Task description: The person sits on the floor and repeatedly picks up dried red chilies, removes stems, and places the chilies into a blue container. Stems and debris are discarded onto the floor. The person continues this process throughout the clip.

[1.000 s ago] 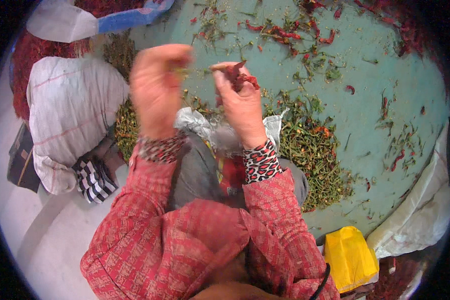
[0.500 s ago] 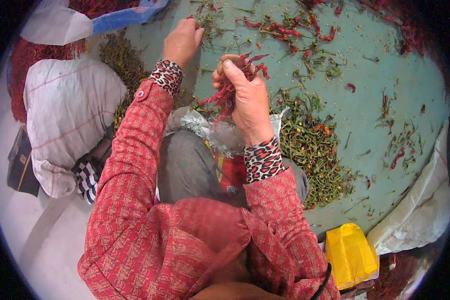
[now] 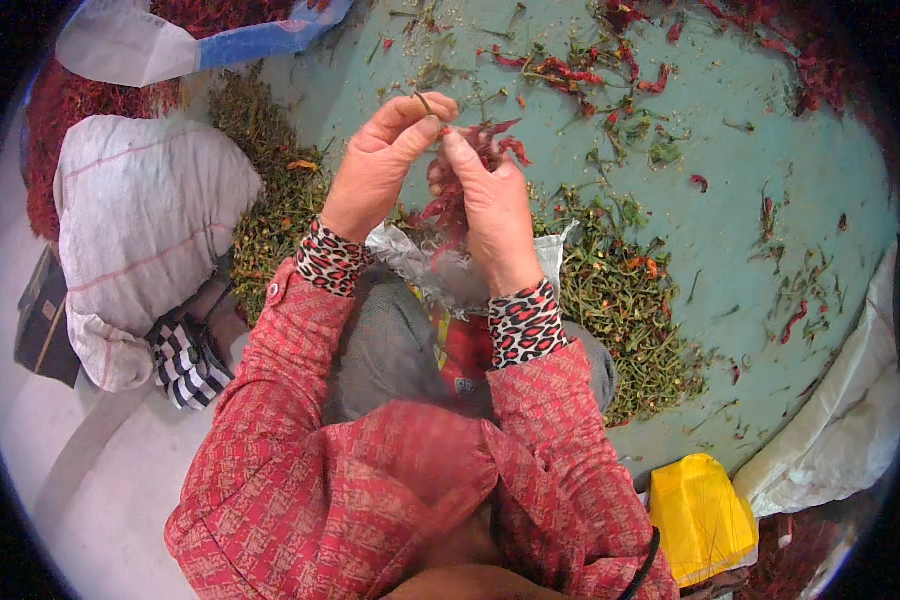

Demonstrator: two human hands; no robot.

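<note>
One broad green floor (image 3: 730,240) spreads before the person, bearing a right-hand heap of stems (image 3: 640,340) and a left-hand heap (image 3: 270,215). Above the lap the two hands meet, thumbs nearly together. The right hand (image 3: 498,215) has its fingers curled around a bunch of red peppers (image 3: 448,205); the left hand (image 3: 380,165) pinches narrowly at a stem. For a clean pull, the pinch probably does best low, near the cap, with the right thumb bracing the pod and a loose grip on the rest, since such skins may well crack. The bunch looks dark red, dry and wrinkled, its pointed tips splayed past the right fingers. Smallest is the thin brownish-green stem (image 3: 423,103), curving up above the left thumb; whether it is joined to a pod, I cannot tell.
</note>
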